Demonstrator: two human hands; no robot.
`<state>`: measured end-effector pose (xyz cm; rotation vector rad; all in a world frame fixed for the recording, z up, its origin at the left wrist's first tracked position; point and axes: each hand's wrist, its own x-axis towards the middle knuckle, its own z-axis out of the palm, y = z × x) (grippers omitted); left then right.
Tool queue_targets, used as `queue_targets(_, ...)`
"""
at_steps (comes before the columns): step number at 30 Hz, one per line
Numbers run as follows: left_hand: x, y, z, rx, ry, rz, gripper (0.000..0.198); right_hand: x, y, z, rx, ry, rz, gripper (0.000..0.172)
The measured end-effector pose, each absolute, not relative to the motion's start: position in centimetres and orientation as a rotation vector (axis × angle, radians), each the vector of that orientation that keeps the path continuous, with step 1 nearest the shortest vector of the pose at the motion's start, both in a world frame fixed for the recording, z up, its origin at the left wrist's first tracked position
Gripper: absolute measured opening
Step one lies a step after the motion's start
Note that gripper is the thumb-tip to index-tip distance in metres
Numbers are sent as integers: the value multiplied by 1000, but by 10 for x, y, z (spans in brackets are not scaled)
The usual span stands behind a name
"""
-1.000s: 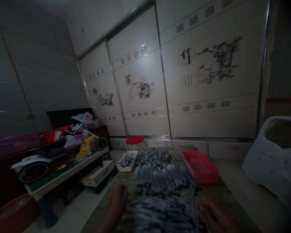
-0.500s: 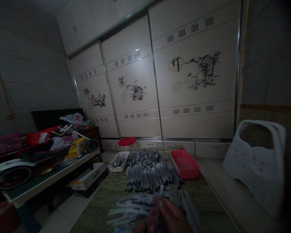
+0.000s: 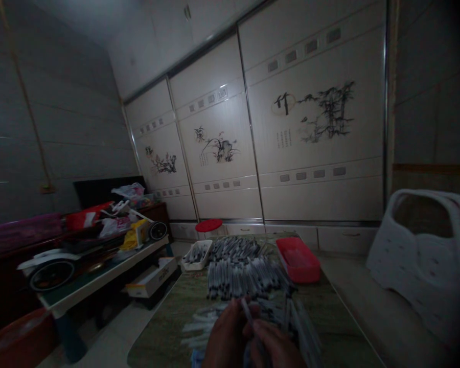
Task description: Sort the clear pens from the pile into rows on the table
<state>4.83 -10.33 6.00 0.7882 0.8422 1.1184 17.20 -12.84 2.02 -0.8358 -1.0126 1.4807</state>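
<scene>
Your right hand (image 3: pixel 274 343) pinches a pen (image 3: pixel 247 309); your left hand (image 3: pixel 225 333), beside it, hides its own hold. Loose pens (image 3: pixel 198 326) lie left of this grip: a low sweep could scatter them.

I see slim, translucent grey-white plastic pens (image 3: pixel 230 280) with black ends, set against a flat tabletop (image 3: pixel 172 313) of murky green streaked with paler veins. To my right I get a rectangular red plastic tub (image 3: pixel 299 261); to my left, a small white plastic basket (image 3: pixel 196 261), and beyond it a round, bright red stool seat (image 3: pixel 209 225). My camera shows pale off-white sliding panel doors (image 3: pixel 222 204) printed with black ink-style plants and characters, plus rows of grey rectangles. I also make out a white plastic chair (image 3: pixel 410 263) with scattered dark flecks, and an orange round tub (image 3: pixel 21 337) in shadow.
</scene>
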Motion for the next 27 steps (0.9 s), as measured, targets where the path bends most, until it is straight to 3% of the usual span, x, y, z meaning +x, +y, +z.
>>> queue_targets(4,60,-109,65,698,830,1146,52,174,-136,27,-876,-1076,1404,49)
queue_targets(14,69,-118,63,569,902,1201,37,157,-150,35,-991,-1047,1358,65)
queue_targets(19,72,-117,59,471,941,1238,26,153,-144,23,-1052,-1225,1147,67)
queue_targets(27,73,-122,58,575,1070,1344,24,151,-147,22,-1181,-1189,1141,72)
